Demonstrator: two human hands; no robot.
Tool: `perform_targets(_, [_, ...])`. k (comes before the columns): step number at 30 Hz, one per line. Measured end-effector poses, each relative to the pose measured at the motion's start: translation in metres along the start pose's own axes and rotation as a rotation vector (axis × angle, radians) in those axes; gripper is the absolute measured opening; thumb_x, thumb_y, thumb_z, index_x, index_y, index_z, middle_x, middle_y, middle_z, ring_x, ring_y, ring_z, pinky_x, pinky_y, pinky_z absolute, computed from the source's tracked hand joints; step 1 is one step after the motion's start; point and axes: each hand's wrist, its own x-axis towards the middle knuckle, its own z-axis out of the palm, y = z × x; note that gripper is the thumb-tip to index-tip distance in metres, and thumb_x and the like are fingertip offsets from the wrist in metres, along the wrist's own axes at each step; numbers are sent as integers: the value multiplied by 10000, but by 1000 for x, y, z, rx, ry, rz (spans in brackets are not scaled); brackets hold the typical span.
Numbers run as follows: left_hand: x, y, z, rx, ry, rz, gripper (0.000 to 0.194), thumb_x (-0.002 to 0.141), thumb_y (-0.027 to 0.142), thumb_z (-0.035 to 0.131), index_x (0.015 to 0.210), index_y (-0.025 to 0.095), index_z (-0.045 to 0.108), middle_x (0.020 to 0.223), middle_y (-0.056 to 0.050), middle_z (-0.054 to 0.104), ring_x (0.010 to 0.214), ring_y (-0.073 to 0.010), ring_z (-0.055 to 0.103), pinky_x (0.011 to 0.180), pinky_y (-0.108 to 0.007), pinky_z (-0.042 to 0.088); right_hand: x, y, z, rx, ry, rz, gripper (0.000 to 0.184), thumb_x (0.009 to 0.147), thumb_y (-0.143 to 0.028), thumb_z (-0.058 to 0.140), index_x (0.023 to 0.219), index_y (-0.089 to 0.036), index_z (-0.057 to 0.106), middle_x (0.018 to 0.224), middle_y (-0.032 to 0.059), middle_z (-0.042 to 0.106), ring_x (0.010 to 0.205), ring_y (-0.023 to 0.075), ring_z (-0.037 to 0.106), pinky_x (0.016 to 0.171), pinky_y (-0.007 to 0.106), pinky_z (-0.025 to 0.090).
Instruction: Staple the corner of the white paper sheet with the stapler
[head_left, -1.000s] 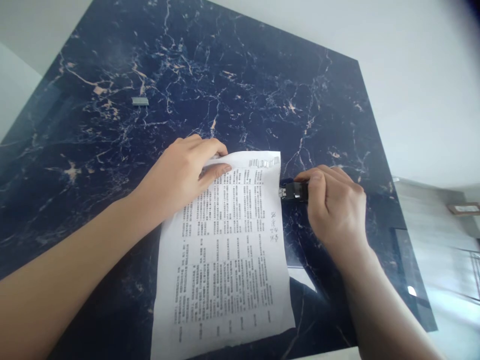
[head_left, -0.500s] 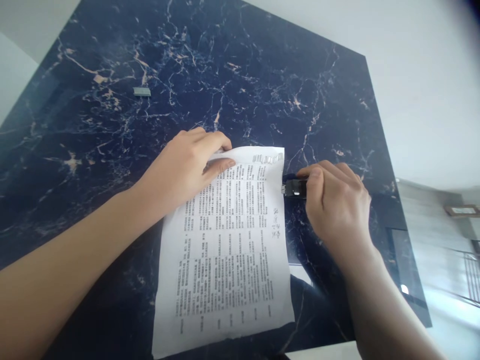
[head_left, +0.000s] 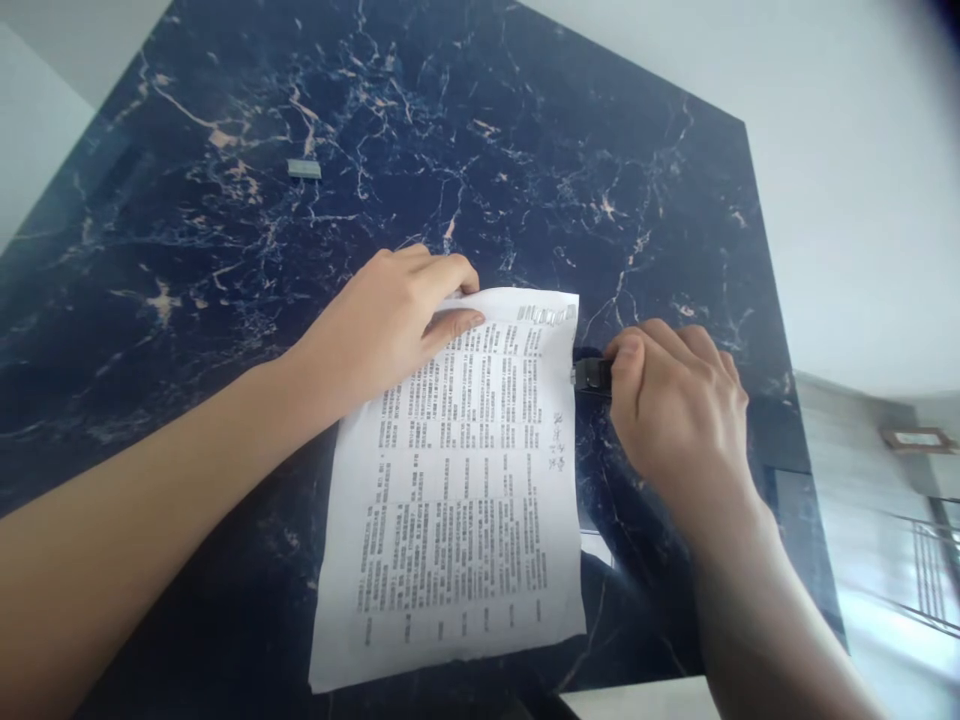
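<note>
My left hand (head_left: pixel 416 310) pinches the far edge of a printed sheet of paper (head_left: pixel 450 500) between thumb and fingers. The sheet carries rows of small print and some handwriting near its right edge; whether it is one sheet or more I cannot tell. My right hand (head_left: pixel 679 410) is wrapped round a black stapler (head_left: pixel 592 374), most of which the fingers hide. Its metal nose is right at the paper's right edge, near the far corner. A small grey strip, perhaps staples (head_left: pixel 304 169), lies apart from both hands, farther up the table.
Everything rests on a glossy dark blue marble-patterned table (head_left: pixel 525 140) with pale veins. Its right edge runs just beyond my right hand. Past that side are a pale floor and a railing (head_left: pixel 926 570).
The view has shifted slightly, so the table and grey strip appear a little farther right. Both hands keep their grips, and the stapler's nose remains at the paper's edge.
</note>
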Motion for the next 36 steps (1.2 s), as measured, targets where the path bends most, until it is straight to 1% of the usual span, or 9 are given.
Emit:
perform_targets(3, [0,0,0,11,-4,3,276,1028,431,551,1148,214,671,1075,-57,671,1133,-297,646,1027,-489,475,0,-3,1,-60,29,-31,444,1091,-325,259,854,-225,621,816,96,605,854,272,527,725,395,341])
perform_targets(7, [0,-1,-1,24,-20,-15,292,1030,436,550,1173,211,669,1106,-64,682,1115,-279,647,1020,-461,479,0,-5,4,-83,54,4,435,1083,-317,278,809,-219,601,802,92,601,853,267,533,721,389,354])
perform_targets(11, [0,-3,-2,20,-12,8,278,1033,430,553,1165,219,676,1099,-69,691,1068,-259,654,1009,-442,479,4,7,5,123,46,47,482,1091,-317,238,778,-237,596,741,86,603,767,253,539,700,398,385])
perform_targets(14, [0,-3,-2,39,-1,20,270,1027,434,561,1157,229,680,1092,-68,697,1034,-254,659,980,-427,489,7,19,5,275,37,73,504,1096,-318,220,757,-241,585,730,87,618,735,246,548,714,406,406])
perform_targets(19, [0,-3,-4,75,4,33,270,1021,437,567,1151,230,681,1040,-74,703,970,-248,662,923,-404,503,6,36,4,320,20,185,479,1095,-362,253,774,-240,588,755,77,626,751,246,576,743,404,418])
perform_targets(22, [0,-3,-5,88,6,47,253,1019,419,576,1156,231,676,1046,-72,702,955,-244,659,916,-401,502,3,43,4,332,-7,179,464,1094,-377,262,790,-240,583,769,71,634,777,246,584,752,401,417])
perform_targets(25, [1,-3,-5,109,2,50,240,1014,410,589,1163,239,669,1068,-73,703,977,-252,652,927,-413,497,1,44,2,350,-32,150,454,1097,-380,269,770,-243,552,746,61,623,790,245,579,745,392,404])
perform_targets(32, [3,-1,-4,133,-9,102,205,999,326,622,1181,236,650,1158,-86,704,1097,-281,609,994,-464,468,2,40,-1,371,-51,145,437,1095,-356,291,723,-245,492,702,44,583,743,231,528,708,380,368])
perform_targets(36, [4,1,-4,144,-34,130,220,997,293,626,1209,238,634,1203,-79,693,1146,-288,585,1053,-492,436,1,42,-4,393,-45,144,442,1096,-377,292,718,-249,483,709,46,592,738,233,539,700,379,364])
